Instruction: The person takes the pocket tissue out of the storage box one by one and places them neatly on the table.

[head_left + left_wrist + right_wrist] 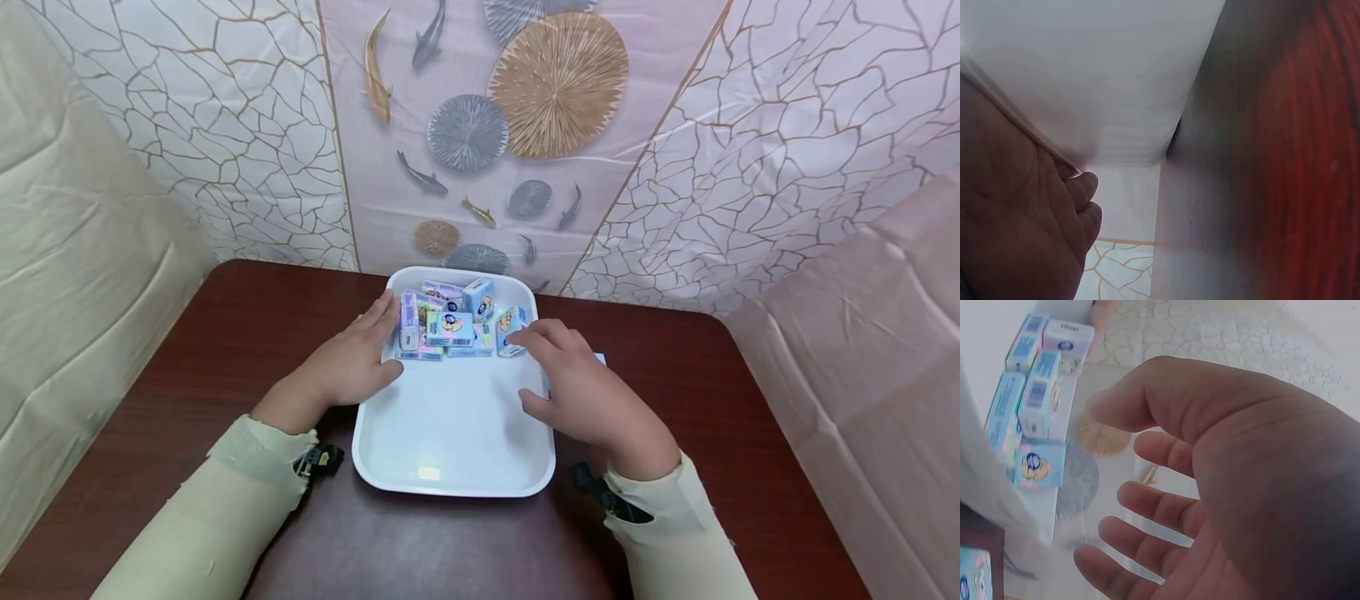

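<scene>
A white rectangular tray (456, 425) lies on the table, with several small pastel cartons grouped at its far end. One blue carton (450, 327) lies flat on top of the pile, and a lilac carton (408, 321) stands along the left wall. My left hand (352, 354) rests along the tray's left rim with straight fingers, thumb over the inside. Over the right rim hovers my right hand (588, 392), fingers spread and loosely bent, nothing held. Its fingertips overlap another blue carton (510, 329) in the head view. The right wrist view shows the right palm (1229, 562) bare.
Just outside the tray's right side, mostly hidden by the right hand, is another blue carton (975, 575). The dark wooden table (750, 467) meets a patterned cloth backdrop (525, 225) behind the tray. Pale cloth (870, 350) hangs on both sides.
</scene>
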A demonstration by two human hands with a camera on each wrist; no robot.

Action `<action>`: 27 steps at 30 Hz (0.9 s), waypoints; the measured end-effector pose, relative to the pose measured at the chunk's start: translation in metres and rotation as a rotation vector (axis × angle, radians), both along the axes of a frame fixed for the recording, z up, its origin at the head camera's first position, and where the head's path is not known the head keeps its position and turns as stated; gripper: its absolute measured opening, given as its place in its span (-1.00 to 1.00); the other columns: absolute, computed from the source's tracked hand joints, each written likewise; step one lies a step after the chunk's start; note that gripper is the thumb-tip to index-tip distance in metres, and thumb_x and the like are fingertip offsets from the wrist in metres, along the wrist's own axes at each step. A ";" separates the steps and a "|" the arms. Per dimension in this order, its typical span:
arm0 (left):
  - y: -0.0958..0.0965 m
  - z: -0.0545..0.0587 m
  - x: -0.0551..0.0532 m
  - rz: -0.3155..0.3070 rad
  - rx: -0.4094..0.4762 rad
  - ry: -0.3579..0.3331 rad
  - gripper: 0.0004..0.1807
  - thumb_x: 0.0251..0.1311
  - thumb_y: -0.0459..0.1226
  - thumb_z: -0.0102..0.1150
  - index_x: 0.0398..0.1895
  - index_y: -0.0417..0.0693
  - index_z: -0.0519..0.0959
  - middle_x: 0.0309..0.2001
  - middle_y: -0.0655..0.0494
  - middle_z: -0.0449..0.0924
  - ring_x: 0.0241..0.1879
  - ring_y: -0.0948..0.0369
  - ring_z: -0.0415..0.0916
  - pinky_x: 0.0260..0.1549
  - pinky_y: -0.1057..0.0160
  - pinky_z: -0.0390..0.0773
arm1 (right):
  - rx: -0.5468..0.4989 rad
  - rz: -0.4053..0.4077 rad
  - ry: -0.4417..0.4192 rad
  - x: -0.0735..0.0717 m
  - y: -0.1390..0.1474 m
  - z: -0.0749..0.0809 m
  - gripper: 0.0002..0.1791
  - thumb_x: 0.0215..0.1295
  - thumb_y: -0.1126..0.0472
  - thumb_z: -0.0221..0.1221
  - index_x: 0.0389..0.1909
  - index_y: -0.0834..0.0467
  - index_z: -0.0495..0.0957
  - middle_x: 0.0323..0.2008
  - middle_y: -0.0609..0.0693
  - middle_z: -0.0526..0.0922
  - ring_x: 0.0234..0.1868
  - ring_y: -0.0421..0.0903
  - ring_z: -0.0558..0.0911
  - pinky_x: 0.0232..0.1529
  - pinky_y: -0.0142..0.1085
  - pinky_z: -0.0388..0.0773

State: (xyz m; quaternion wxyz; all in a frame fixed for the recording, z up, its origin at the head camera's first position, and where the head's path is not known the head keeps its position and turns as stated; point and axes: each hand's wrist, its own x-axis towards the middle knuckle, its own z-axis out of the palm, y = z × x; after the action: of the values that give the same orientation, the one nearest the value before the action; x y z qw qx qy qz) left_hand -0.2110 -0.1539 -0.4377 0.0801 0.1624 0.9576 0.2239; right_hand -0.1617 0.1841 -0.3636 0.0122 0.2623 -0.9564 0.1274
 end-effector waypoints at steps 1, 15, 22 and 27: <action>0.000 0.000 0.000 -0.001 0.000 0.000 0.04 0.42 0.06 0.04 0.73 0.08 -0.35 0.73 0.23 -0.59 0.73 -0.01 -0.34 0.58 -0.27 0.01 | 0.002 0.003 -0.001 0.000 -0.002 0.000 -0.26 0.27 0.00 0.39 0.48 -0.13 0.41 0.41 -0.03 0.37 0.33 0.00 0.39 0.12 -0.09 0.70; 0.000 0.000 -0.002 -0.003 -0.004 0.003 0.05 0.41 0.06 0.05 0.73 0.09 -0.36 0.73 0.22 -0.58 0.73 0.00 -0.35 0.58 -0.27 0.02 | 0.018 0.067 -0.009 -0.002 -0.034 -0.003 -0.23 0.27 0.03 0.37 0.51 -0.17 0.37 0.41 -0.08 0.39 0.32 -0.06 0.45 0.17 -0.11 0.68; -0.001 -0.001 -0.002 0.002 0.004 0.006 0.06 0.41 0.07 0.07 0.73 0.11 -0.35 0.73 0.22 -0.57 0.73 -0.01 -0.34 0.57 -0.27 0.02 | 0.048 0.105 0.009 -0.005 -0.049 0.001 -0.24 0.28 0.01 0.35 0.51 -0.19 0.36 0.41 -0.07 0.39 0.36 -0.04 0.46 0.23 -0.10 0.65; -0.001 -0.002 -0.003 0.006 0.002 0.010 0.06 0.40 0.07 0.08 0.73 0.11 -0.34 0.73 0.22 -0.56 0.73 0.00 -0.33 0.57 -0.27 0.04 | 0.052 0.113 0.025 -0.011 -0.057 0.007 -0.27 0.28 0.00 0.37 0.48 -0.14 0.41 0.43 -0.01 0.40 0.39 0.02 0.47 0.24 -0.08 0.66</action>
State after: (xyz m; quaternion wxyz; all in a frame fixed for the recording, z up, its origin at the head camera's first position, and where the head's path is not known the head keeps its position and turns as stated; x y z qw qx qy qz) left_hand -0.2136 -0.1544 -0.4397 0.0744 0.1607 0.9583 0.2245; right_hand -0.1732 0.1273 -0.3567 0.0103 0.3177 -0.9429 0.0997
